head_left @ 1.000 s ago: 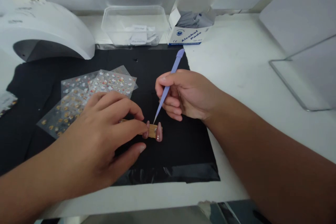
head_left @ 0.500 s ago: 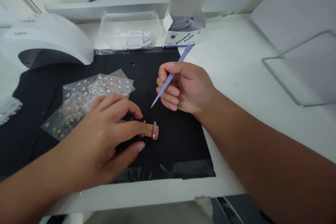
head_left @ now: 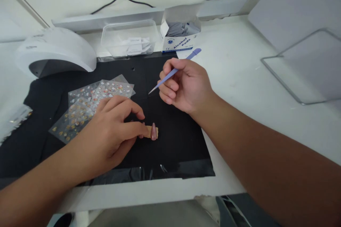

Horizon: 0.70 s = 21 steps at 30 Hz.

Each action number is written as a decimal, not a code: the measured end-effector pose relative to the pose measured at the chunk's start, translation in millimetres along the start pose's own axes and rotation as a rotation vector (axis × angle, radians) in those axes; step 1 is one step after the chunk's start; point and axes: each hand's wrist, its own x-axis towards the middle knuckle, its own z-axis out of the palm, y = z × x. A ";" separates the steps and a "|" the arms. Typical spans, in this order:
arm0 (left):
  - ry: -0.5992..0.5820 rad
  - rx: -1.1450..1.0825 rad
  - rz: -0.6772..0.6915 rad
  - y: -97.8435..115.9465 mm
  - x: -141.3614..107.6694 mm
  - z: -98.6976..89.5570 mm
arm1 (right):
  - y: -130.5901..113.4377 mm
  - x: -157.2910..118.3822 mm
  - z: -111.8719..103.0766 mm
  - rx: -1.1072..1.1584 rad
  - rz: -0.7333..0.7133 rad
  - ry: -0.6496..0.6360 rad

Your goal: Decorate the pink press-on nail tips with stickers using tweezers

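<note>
My left hand (head_left: 108, 133) rests on the black mat, its fingers bent over a tan strip (head_left: 147, 131) that carries shiny mauve false nails. One pointed nail (head_left: 153, 132) stands clear at the strip's right end; others are partly covered by my fingers. My index finger lies against the strip, while my thumb is tucked beneath and mostly hidden. In my right hand (head_left: 186, 83), slim lavender tweezers (head_left: 170, 75) are held like a pen. Their pale tip points down and left above the mat, apart from the nails.
Clear sheets of small stickers (head_left: 106, 90) overlap left of centre on the black mat (head_left: 170, 149). Behind stand a white nail lamp (head_left: 57, 48), a clear plastic tub (head_left: 106, 44) and an open box of alcohol pads (head_left: 179, 43). A wire stand (head_left: 285, 81) is at right.
My right hand and the tweezers have shifted up and left, away from the nails. My left thumb has drawn in under the fingers. The view has tilted slightly.
</note>
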 end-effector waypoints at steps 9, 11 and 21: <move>0.053 0.118 -0.001 1.9 -0.2 -5.3 | 1.2 -0.4 -3.1 0.052 -0.036 -0.072; 0.134 0.152 -0.015 -0.2 -2.5 -14.6 | 0.3 -1.0 -3.5 0.053 -0.048 -0.080; 0.398 0.210 -0.213 -23.7 -19.0 -44.0 | 0.2 -1.3 -4.4 0.051 -0.060 -0.158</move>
